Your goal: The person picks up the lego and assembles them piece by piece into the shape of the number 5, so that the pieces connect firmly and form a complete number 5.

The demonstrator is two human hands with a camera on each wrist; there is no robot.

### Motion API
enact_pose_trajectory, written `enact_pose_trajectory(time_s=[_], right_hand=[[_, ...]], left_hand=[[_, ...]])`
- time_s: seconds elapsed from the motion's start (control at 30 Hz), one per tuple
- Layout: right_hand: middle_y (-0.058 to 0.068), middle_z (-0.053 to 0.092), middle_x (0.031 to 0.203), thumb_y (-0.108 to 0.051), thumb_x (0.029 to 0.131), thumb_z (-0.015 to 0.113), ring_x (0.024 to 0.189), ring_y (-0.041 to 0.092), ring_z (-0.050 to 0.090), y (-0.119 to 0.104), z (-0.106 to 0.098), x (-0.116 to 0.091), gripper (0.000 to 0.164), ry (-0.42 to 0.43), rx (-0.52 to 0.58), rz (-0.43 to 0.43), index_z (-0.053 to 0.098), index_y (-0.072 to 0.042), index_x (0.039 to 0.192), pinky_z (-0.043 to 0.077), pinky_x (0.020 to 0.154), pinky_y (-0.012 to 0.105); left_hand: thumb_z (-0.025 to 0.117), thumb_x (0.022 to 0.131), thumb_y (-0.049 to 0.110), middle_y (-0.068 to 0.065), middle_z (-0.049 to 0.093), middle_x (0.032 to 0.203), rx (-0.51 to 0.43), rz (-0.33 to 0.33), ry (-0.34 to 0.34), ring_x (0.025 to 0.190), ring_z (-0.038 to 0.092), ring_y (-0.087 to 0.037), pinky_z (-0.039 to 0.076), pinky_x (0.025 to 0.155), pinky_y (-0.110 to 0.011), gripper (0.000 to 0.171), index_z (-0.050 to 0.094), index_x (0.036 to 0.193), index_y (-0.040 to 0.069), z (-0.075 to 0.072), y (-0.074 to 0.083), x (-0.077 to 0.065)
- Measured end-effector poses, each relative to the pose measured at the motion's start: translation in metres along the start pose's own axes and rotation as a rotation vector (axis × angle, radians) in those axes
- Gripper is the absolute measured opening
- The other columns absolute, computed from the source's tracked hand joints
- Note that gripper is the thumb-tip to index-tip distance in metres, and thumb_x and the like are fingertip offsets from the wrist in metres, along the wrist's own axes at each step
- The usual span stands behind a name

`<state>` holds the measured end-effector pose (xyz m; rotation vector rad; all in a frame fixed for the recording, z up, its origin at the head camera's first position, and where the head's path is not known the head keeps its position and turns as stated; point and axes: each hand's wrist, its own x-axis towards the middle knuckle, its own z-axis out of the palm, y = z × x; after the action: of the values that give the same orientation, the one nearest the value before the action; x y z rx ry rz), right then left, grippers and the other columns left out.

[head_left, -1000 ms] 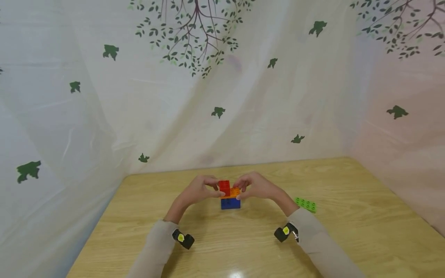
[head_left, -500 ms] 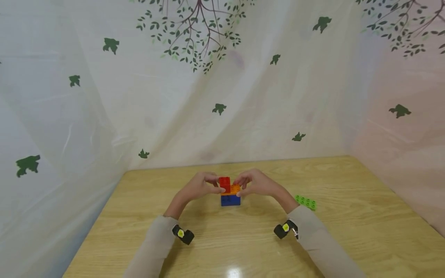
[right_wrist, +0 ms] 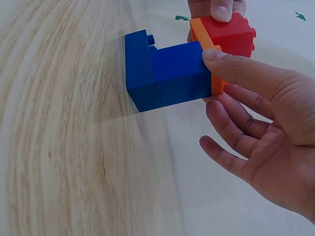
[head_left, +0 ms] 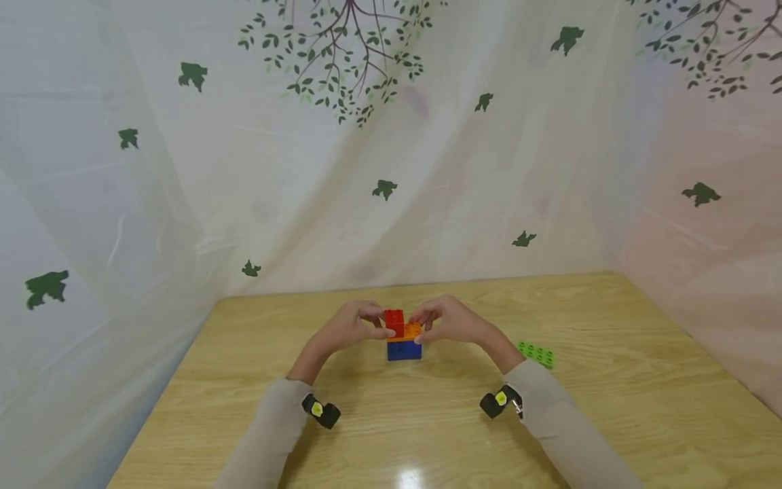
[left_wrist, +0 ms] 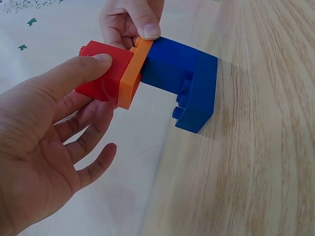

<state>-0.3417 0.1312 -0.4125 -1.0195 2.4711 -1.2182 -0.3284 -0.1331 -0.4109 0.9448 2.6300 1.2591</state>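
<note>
A small stack of toy building bricks stands on the table in front of me. At its bottom is a long blue brick (left_wrist: 203, 96), with a shorter blue brick (right_wrist: 181, 73) on its right end. Across the top lies a thin orange brick (left_wrist: 131, 81), overhanging to the left, and a red brick (head_left: 394, 323) sits on its left end. My left hand (head_left: 351, 326) pinches the red brick between thumb and fingers. My right hand (head_left: 451, 320) pinches the right end of the orange brick, its thumb at the seam with the blue one. Some right fingertips are hidden behind the bricks.
A green studded brick (head_left: 536, 354) lies on the wooden table (head_left: 391, 421) to the right, beside my right forearm. Behind the table hangs a pale curtain (head_left: 293, 204) printed with leaves and branches. Both wrists wear small black cameras (head_left: 322, 411).
The view has tilted slightly, so everything sits a little higher in the frame. Both hands keep their hold on the red and orange bricks, and the stack stays in place.
</note>
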Motion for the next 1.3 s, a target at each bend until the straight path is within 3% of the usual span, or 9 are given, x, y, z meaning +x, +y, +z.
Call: enact_pose_trajectory(time_s=[0.23,0.53,0.9,1.3], right_hand=[[0.01,0.074,0.108,-0.016,0.085,0.083,0.084,0.014,0.065,0.0007,0.0,0.0015,0.027,0.003,0.005,0.016,0.074,-0.004,0.108,0.056,0.086,0.042],[0.009,0.074,0.108,-0.016,0.085,0.083,0.084,0.015,0.065,0.0023,0.001,0.002,0.026,0.004,0.01,0.016,0.075,-0.005,0.107,0.057,0.084,0.039],[0.009,0.074,0.107,-0.016,0.085,0.083,0.083,0.016,0.065,0.0015,0.001,0.0026,0.026,0.008,0.009,0.01,0.075,-0.006,0.107,0.057,0.081,0.034],[0.009,0.074,0.106,-0.016,0.085,0.083,0.081,0.016,0.064,0.0009,0.0,0.003,0.026,0.005,0.009,0.014,0.075,-0.005,0.106,0.056,0.078,0.03]], left_hand=[[0.08,0.088,0.024,-0.003,0.071,0.096,0.019,-0.011,0.005,0.088,0.063,-0.014,0.052,0.076,-0.028,0.024,0.078,0.108,0.009,-0.0012,-0.0004,-0.0012],[0.08,0.089,0.023,-0.005,0.073,0.1,-0.025,-0.014,0.003,0.09,0.066,-0.015,0.055,0.081,-0.03,0.031,0.076,0.115,0.006,-0.0005,-0.0034,-0.0013],[0.081,0.088,0.025,-0.005,0.075,0.1,0.026,-0.005,0.014,0.085,0.065,-0.015,0.054,0.074,-0.027,0.033,0.077,0.114,0.005,-0.0023,0.0005,-0.002],[0.081,0.088,0.023,-0.005,0.073,0.095,0.02,-0.003,0.009,0.076,0.062,-0.011,0.053,0.067,-0.024,0.029,0.077,0.111,0.006,-0.0027,0.0002,-0.001]])
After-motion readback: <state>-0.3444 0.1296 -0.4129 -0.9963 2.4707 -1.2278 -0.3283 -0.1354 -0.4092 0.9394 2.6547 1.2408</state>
